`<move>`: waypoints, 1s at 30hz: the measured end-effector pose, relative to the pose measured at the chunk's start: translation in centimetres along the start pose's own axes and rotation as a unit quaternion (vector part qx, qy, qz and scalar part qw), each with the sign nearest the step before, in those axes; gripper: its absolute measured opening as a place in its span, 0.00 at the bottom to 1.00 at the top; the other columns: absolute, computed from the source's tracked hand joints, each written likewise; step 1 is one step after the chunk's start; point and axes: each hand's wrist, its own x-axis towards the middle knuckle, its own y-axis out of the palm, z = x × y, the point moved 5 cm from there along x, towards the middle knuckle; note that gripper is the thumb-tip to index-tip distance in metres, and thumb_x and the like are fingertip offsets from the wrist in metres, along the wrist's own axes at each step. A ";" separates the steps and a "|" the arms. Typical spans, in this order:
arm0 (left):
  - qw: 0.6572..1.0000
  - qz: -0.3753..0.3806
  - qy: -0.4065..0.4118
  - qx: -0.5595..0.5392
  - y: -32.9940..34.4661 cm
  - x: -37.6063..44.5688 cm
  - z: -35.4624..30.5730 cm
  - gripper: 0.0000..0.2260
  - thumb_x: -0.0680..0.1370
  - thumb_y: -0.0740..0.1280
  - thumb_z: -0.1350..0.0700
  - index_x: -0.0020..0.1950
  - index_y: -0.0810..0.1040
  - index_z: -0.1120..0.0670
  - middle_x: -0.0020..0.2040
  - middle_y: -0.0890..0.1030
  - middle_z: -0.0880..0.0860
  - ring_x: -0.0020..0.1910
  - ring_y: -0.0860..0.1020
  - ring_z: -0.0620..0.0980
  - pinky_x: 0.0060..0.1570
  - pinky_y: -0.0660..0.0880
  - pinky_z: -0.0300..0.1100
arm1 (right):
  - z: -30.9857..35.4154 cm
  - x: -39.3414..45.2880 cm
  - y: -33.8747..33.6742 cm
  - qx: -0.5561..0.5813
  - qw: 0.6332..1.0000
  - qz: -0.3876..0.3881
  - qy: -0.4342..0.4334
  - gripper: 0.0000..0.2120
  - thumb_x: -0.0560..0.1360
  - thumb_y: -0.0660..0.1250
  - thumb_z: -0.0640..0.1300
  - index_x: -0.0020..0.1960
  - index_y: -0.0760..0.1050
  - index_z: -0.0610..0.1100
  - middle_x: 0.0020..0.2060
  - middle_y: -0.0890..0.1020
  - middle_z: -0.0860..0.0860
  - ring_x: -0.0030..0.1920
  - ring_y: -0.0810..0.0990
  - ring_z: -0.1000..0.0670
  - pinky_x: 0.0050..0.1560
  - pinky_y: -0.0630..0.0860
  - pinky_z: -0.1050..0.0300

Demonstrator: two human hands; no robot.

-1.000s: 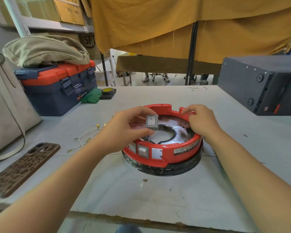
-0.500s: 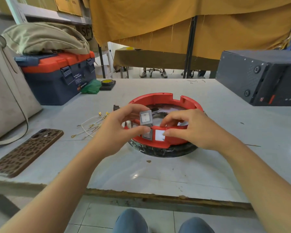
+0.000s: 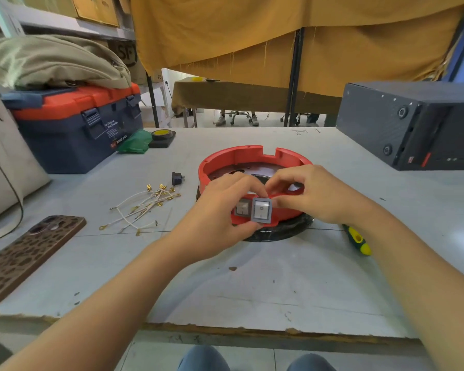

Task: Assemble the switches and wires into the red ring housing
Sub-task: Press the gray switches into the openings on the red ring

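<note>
The red ring housing (image 3: 252,156) sits on a black base in the middle of the table. My left hand (image 3: 220,210) pinches a grey rocker switch (image 3: 261,212) between thumb and forefinger, flat against the outside of the housing's front wall. A second grey switch (image 3: 242,210) sits in the wall just left of it. My right hand (image 3: 314,194) grips that front wall beside the held switch, fingers curled over the rim and thumb on the outside. A bundle of white wires (image 3: 145,207) with gold terminals lies left of the housing.
A small black part (image 3: 177,178) lies near the wires. A yellow-green screwdriver (image 3: 358,241) lies right of the housing. A phone (image 3: 24,253) is at the near left, a blue and orange toolbox (image 3: 75,124) at the back left, a black box (image 3: 413,121) at the back right.
My left hand brought the switch down from above the ring to the outside of the front wall. My right hand shifted from the far rim to the front wall. The view drew back.
</note>
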 end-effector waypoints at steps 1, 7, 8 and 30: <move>1.000 0.003 0.009 0.009 0.2 0.4 0.0 0.14 0.72 0.72 0.53 0.55 0.73 0.48 0.56 0.76 0.45 0.57 0.72 0.46 0.57 0.71 0.48 | -0.3 0.2 -0.1 0.003 1.000 0.003 0.001 0.12 0.72 0.72 0.43 0.42 0.77 0.61 0.41 0.81 0.63 0.46 0.78 0.62 0.52 0.73 0.61; 0.997 0.023 0.052 0.049 1.6 2.3 0.9 0.14 0.71 0.72 0.53 0.55 0.75 0.49 0.57 0.74 0.46 0.57 0.72 0.47 0.59 0.68 0.48 | -2.0 1.2 -0.7 0.019 1.000 0.003 0.009 0.09 0.72 0.71 0.42 0.43 0.78 0.57 0.43 0.82 0.60 0.48 0.79 0.59 0.52 0.75 0.61; 0.997 0.025 0.052 0.054 1.8 2.5 1.1 0.14 0.71 0.72 0.53 0.55 0.75 0.49 0.57 0.74 0.47 0.57 0.72 0.47 0.59 0.69 0.48 | -2.2 1.4 -0.7 0.016 1.000 0.005 0.012 0.09 0.72 0.71 0.43 0.44 0.78 0.57 0.43 0.82 0.60 0.48 0.79 0.60 0.51 0.74 0.63; 0.997 -0.058 0.027 0.048 2.8 2.6 1.8 0.12 0.70 0.70 0.55 0.52 0.73 0.49 0.55 0.75 0.44 0.52 0.75 0.48 0.50 0.71 0.41 | -3.0 0.4 -0.3 -0.001 1.000 -0.010 0.012 0.16 0.65 0.72 0.57 0.53 0.78 0.58 0.47 0.80 0.64 0.51 0.76 0.64 0.49 0.71 0.72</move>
